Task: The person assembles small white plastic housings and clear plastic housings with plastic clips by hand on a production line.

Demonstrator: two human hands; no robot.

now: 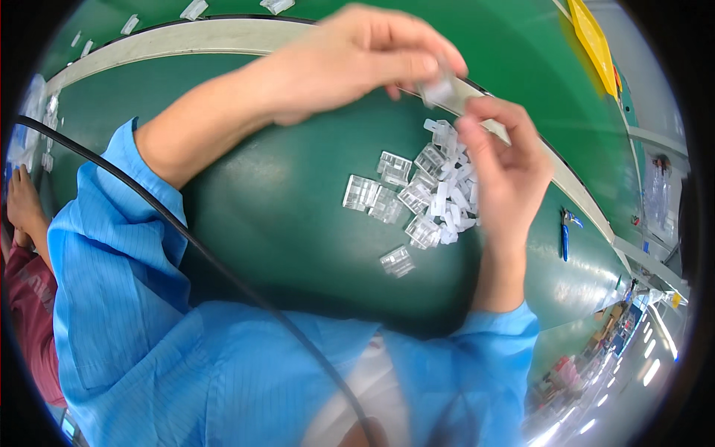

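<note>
My left hand [339, 71] reaches over the table's far edge, thumb and fingers pinched on a small clear plastic piece [439, 91], which is blurred. Close by on the right, my right hand [514, 167] has its thumb and forefinger drawn together near that piece. Motion smears its fingertips, and I cannot make out what they hold. Below the hands, several clear plastic housings [360, 192] lie loose on the green table [290, 231]. Against them rests a heap of small white plastic pieces [456, 195], partly behind my right hand.
Blue-handled pliers [565, 237] lie at the right. A pale rail [179, 39] borders the table's far side; beyond it, several clear parts [195, 9] sit on a green surface. A black cable [223, 272] crosses in front of me. Another person's hand [26, 201] shows at far left.
</note>
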